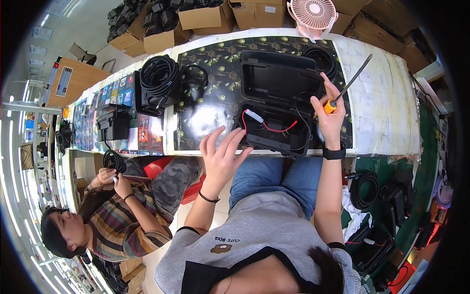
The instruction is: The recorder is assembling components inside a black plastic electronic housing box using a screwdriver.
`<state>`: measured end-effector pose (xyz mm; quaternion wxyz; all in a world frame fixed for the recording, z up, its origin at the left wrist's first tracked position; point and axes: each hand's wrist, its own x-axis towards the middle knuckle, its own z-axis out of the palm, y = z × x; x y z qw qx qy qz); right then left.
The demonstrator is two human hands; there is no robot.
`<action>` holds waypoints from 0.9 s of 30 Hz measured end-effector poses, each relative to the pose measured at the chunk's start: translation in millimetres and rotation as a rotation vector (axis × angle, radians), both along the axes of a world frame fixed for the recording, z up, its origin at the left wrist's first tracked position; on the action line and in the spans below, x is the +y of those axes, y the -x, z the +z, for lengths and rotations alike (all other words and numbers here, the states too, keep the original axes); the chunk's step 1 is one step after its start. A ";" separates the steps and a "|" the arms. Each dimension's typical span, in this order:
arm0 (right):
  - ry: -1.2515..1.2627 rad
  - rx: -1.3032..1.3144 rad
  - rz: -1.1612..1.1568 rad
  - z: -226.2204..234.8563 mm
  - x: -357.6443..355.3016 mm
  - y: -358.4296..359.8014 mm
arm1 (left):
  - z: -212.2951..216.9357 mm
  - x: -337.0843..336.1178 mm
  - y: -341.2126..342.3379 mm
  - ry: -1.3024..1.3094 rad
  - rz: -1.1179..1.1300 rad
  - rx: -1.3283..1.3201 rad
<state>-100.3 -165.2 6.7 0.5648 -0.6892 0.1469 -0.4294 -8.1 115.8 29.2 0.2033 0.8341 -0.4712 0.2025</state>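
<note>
A black plastic case (281, 76) lies with its lid swung back on the table in front of me. Inside its lower half run a red wire and a white connector (253, 115). My left hand (223, 149) rests at the case's left front corner, fingers spread, holding nothing. In my right hand (329, 115) is a screwdriver (331, 105) with a yellow handle, its long shaft pointing up and to the right. The hand is just right of the case. A black cable (320, 63) lies coiled behind the lid's right side.
To the left, a thick cable coil (159, 76) sits on another black case. A co-worker (122, 215) on that side handles a cable joined to a black box (113, 125). A pink fan (313, 17) stands at the far edge; cardboard boxes (208, 18) line up beyond.
</note>
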 end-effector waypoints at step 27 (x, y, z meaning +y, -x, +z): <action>0.037 0.034 0.014 1.8 -2.8 2.2 | 19.7 -19.8 -21.8 -0.313 -0.204 0.241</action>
